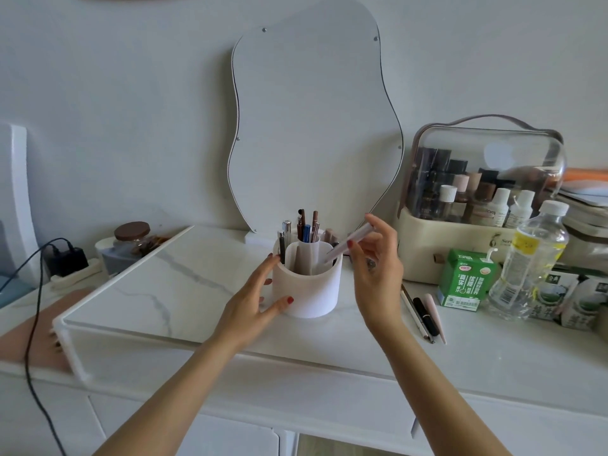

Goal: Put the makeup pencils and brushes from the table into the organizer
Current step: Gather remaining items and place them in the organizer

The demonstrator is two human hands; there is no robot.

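Observation:
A white round organizer [312, 291] with inner compartments stands on the marble tabletop, several pencils [304, 227] upright in its back sections. My left hand [255, 297] holds its left side, thumb low on the front wall. My right hand [375, 261] pinches a pale pink makeup pencil [350, 241], tilted, its lower tip over the organizer's right rim. To the right, several pencils and a pink brush handle [424, 315] lie on the table.
A wavy mirror [316, 126] leans on the wall behind. A clear-lidded cosmetics case [480, 199], green drink carton [464, 278] and plastic bottle [526, 258] crowd the right. A jar [133, 238] and a charger with its cable [65, 258] sit left.

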